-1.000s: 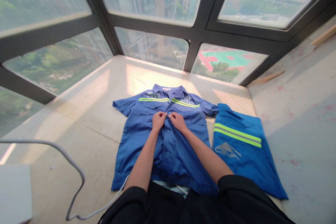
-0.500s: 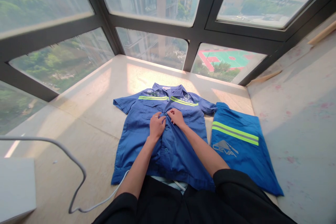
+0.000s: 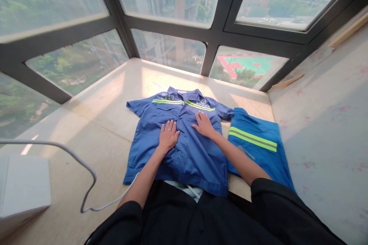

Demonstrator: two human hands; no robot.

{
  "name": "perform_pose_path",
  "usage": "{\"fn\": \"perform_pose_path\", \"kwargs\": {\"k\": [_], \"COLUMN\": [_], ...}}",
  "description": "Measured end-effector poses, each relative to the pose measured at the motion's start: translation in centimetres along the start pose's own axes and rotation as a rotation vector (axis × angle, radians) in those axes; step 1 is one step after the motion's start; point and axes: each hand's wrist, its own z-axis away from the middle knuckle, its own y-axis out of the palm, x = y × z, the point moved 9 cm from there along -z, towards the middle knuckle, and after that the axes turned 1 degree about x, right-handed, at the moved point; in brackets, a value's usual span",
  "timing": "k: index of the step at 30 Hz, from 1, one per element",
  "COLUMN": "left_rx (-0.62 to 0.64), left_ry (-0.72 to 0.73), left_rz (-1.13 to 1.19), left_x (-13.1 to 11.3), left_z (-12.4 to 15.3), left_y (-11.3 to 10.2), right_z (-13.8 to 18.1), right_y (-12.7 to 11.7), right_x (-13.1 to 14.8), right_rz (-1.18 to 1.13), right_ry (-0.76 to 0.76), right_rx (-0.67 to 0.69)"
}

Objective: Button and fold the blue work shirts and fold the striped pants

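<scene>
A blue short-sleeved work shirt (image 3: 149, 145) with yellow-green reflective stripes lies face up on a pale wooden platform (image 3: 109, 103), collar toward the windows. My left hand (image 3: 168, 136) lies flat on the shirt's chest, left of the button line, fingers stretched out. My right hand (image 3: 204, 124) lies flat on the chest right of the button line, fingers spread. Neither hand holds anything.
A folded blue garment (image 3: 258, 145) with reflective stripes lies just right of the shirt, under my right forearm. A white cable (image 3: 86, 168) loops across the platform at the left toward a white box (image 3: 23, 187). Dark-framed windows (image 3: 212, 42) enclose the far side; a wall stands at the right.
Both hands have let go of the button line, where they were pinched together, and now lie flat and apart on the shirt's chest. The view has shifted slightly.
</scene>
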Motion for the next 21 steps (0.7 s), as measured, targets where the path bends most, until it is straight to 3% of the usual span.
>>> {"fn": "perform_pose_path", "kwargs": {"k": [4,14,18,21], "left_rx": [0.05,0.168,0.146,0.015], "left_ry": [0.082,0.175,0.192,0.086], "left_rz": [0.0,0.061,0.16,0.203], "left_x": [0.5,0.9,1.0,2.5], "left_z": [-0.6,-0.6,-1.2,-1.6], "left_y": [0.3,0.3,-0.4,-1.9], "right_z": [1.0,-0.9,-1.9,-2.5], "right_y": [0.7,0.4,0.4,0.2], "right_x": [-3.1,-5.6,-6.6,-7.7], "right_rz": [0.115,0.129,0.099,0.106], "right_ry": [0.015,-0.004,0.021,0.047], "right_rx": [0.061,0.103,0.18,0.23]}}
